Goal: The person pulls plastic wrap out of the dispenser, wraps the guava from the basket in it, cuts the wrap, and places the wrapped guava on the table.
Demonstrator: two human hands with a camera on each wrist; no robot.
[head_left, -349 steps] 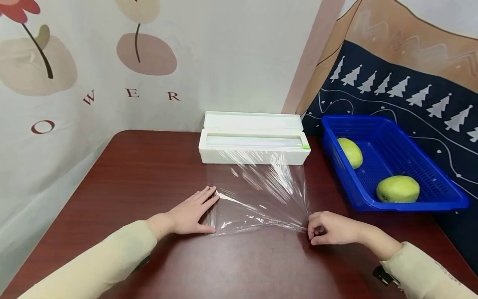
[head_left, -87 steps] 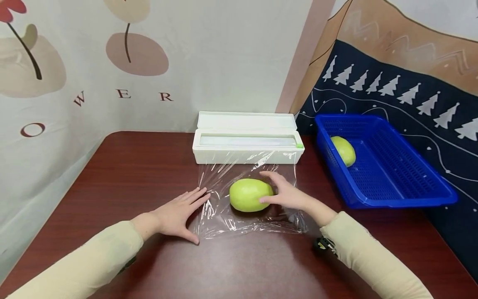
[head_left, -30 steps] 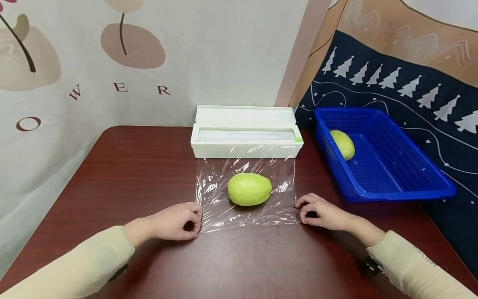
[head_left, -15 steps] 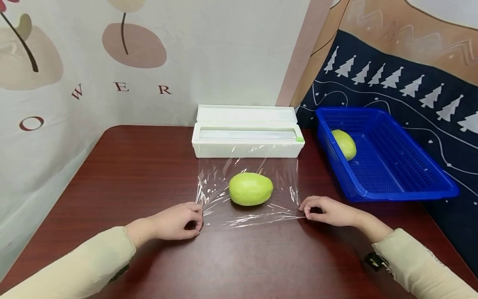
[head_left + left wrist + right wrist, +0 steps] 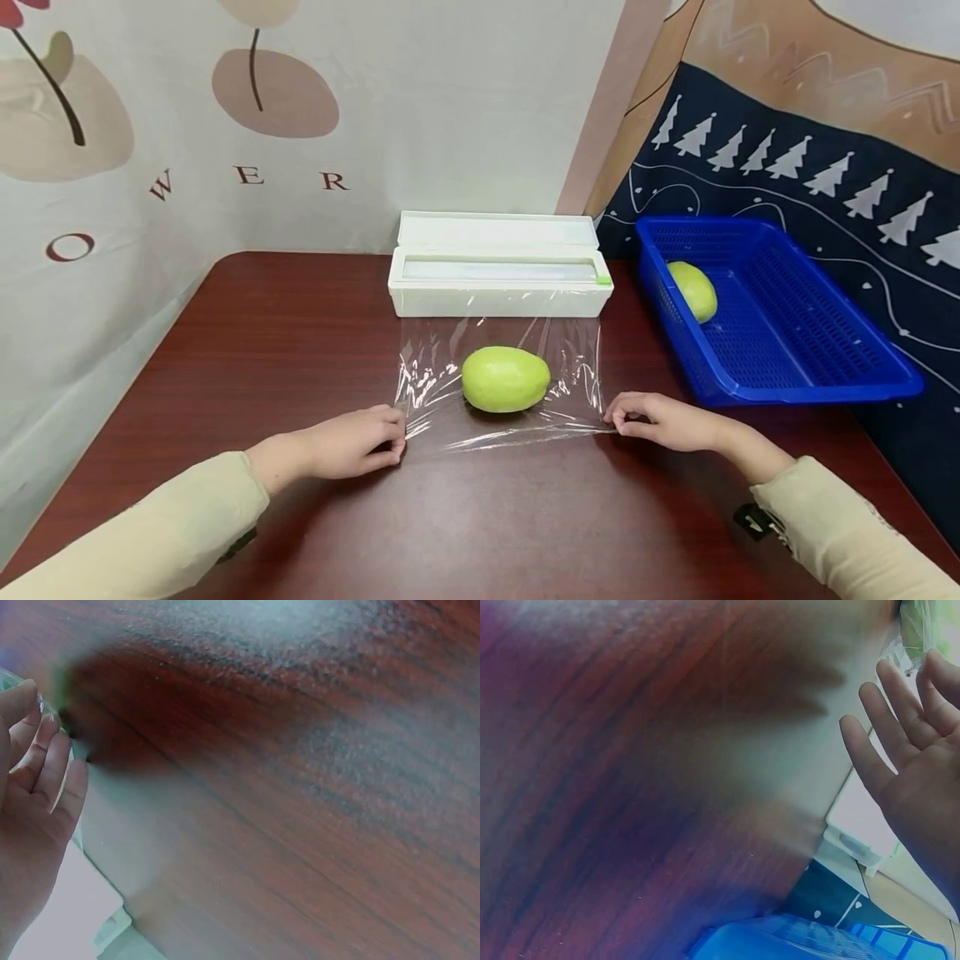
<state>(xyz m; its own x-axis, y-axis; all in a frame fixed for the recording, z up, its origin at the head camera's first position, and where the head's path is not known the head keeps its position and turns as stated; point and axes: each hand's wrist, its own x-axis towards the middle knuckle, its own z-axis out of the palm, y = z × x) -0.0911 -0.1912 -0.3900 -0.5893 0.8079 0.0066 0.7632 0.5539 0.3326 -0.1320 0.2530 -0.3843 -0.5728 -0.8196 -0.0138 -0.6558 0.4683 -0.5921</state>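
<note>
A smooth yellow-green mango (image 5: 506,379) lies on its side on a sheet of clear cling film (image 5: 573,367). The film runs forward from a white dispenser box (image 5: 495,302), whose lid stands up at the back. At the sheet's front left corner, my left hand (image 5: 352,442) pinches the film between thumb and fingers. My right hand (image 5: 667,422) pinches the front right corner, and the front edge stretches tight between both. In the right wrist view, thumb and forefinger meet at crumpled film (image 5: 896,652) while the other fingers (image 5: 866,754) spread out.
A blue plastic basket (image 5: 825,393) stands on the right, with another yellow-green mango (image 5: 694,292) at its left wall. A green slider (image 5: 603,281) sits at the dispenser's right end. Printed cloth (image 5: 465,108) hangs behind the dark red wooden table (image 5: 480,533).
Earlier the right hand set the mango, once in the basket, onto the film. The left hand went from lying flat to pinching the film's corner. Lately the front edge has been drawn tauter.
</note>
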